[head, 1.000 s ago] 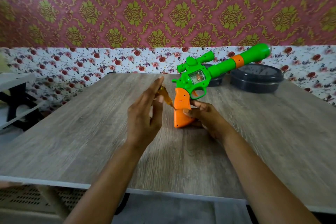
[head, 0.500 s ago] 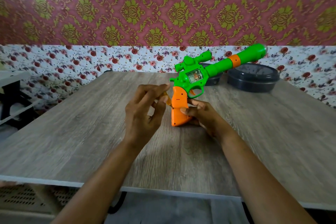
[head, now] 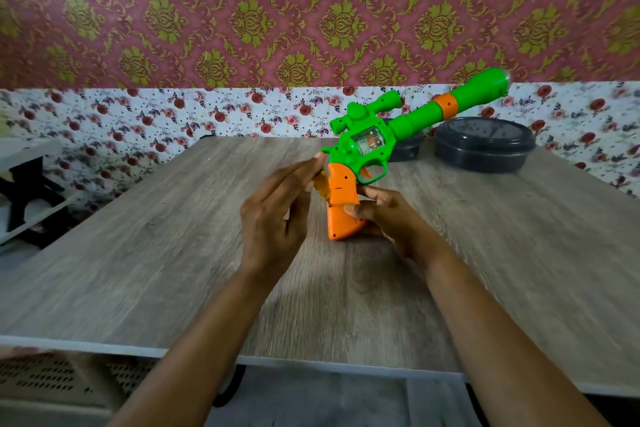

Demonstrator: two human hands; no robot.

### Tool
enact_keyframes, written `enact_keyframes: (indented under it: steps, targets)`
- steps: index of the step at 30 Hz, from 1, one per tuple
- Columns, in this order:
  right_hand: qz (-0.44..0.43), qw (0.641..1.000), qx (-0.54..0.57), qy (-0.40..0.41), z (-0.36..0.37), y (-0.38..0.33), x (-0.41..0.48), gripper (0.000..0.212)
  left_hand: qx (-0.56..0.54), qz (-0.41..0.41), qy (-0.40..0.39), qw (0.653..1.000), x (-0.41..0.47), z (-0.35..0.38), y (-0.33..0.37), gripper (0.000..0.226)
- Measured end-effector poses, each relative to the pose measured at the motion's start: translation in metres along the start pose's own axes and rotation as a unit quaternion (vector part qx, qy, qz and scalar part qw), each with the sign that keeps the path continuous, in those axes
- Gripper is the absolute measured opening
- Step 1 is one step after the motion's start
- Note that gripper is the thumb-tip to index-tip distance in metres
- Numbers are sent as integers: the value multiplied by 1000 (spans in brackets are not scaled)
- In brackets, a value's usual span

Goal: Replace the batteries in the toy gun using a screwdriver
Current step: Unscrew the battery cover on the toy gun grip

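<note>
Now your left hand (head: 273,218) is pinching the amber-handled screwdriver (head: 321,186) between thumb and nearly straight fingers, just beside the toy gun (head: 367,146). Your right hand (head: 388,218) is gripping its orange grip, standing it butt-down on the desk (head: 173,253), barrel tilting up rightward.

Toy gun (head: 367,144) in R hand (head: 386,217)

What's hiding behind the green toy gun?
Behind the toy gun on the table sit two dark round containers. The big container shows almost whole; the small container is mostly covered by the gun.
</note>
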State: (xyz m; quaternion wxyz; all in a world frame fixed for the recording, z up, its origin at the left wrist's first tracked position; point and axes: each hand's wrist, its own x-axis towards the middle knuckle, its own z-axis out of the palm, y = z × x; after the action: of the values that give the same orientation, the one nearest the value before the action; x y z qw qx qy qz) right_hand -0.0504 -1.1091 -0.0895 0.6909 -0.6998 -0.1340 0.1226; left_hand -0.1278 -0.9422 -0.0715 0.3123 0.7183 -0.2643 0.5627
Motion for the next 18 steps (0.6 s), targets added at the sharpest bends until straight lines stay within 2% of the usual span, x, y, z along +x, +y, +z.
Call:
enact_keyframes:
  steps: [6,10,15,18]
  targets:
    - [1,1000,-10,2,0,-1,-1,47,-58,-61,40,996,-1,0,3,17]
    - [1,1000,-19,4,1,-2,-1,48,-99,-122,56,986,0,0,5,26]
    - [-2,999,-39,-3,0,-1,-1,48,-38,-86,57,994,2,-2,0,14]
    - [-6,999,-29,-14,0,0,-1,44,-29,-64,38,997,2,-2,-2,26]
